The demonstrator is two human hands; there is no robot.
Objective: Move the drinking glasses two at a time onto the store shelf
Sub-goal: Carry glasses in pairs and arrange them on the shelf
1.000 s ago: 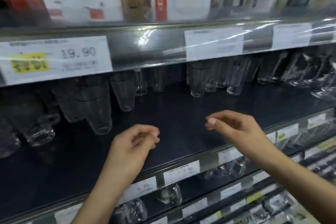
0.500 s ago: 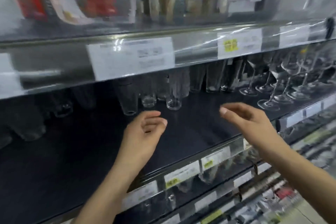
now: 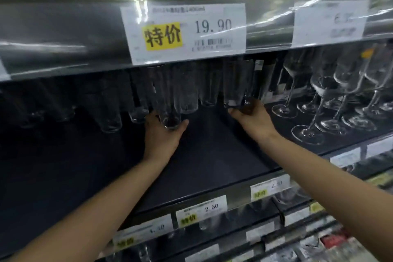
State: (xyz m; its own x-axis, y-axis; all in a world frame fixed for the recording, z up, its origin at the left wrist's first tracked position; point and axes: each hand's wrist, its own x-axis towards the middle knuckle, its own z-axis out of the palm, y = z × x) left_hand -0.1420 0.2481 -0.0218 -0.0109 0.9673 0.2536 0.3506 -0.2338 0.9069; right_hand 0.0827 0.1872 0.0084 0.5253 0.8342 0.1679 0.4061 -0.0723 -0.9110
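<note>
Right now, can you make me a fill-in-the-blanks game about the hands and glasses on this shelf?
1. The big price tag reads ____.
2. The left hand wraps the base of a tall ____.
3. The wine glasses stand to the ____ of the right hand.
4. The shelf mat is ____ in colour.

Missing words: 19.90; glass; right; black

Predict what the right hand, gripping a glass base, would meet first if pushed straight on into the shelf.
Probably the tall tumblers standing behind the glass held by the right hand, though depth is unclear.
</note>
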